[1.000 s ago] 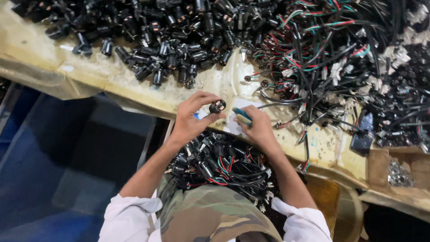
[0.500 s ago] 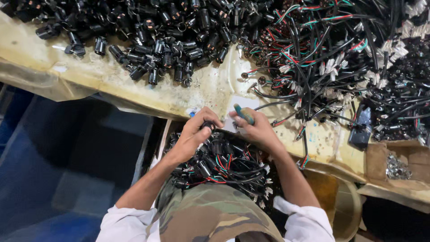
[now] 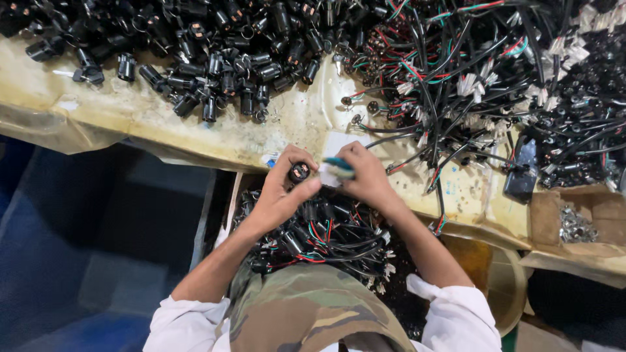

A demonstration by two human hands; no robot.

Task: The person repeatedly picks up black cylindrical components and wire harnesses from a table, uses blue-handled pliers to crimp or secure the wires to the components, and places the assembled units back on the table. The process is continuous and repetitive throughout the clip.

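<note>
My left hand [image 3: 282, 193] pinches a small black round socket [image 3: 299, 172] between thumb and fingers, just at the near edge of the yellowish workbench [image 3: 163, 127]. My right hand [image 3: 366, 177] grips a small tool with a teal handle [image 3: 339, 164], its end pointed at the socket. The two hands almost touch. Below them, in my lap, lies a tangle of finished black sockets with red, green and black wires [image 3: 326, 241].
A heap of loose black sockets [image 3: 215, 58] covers the bench's far left and middle. A mass of wire harnesses with white plugs [image 3: 482, 72] fills the right. A dark phone [image 3: 521, 176] and a cardboard box of small metal parts [image 3: 574, 225] sit at right.
My hands dipped down to the pile in my lap half a second ago and have come back up to the bench edge with a socket in the left hand.
</note>
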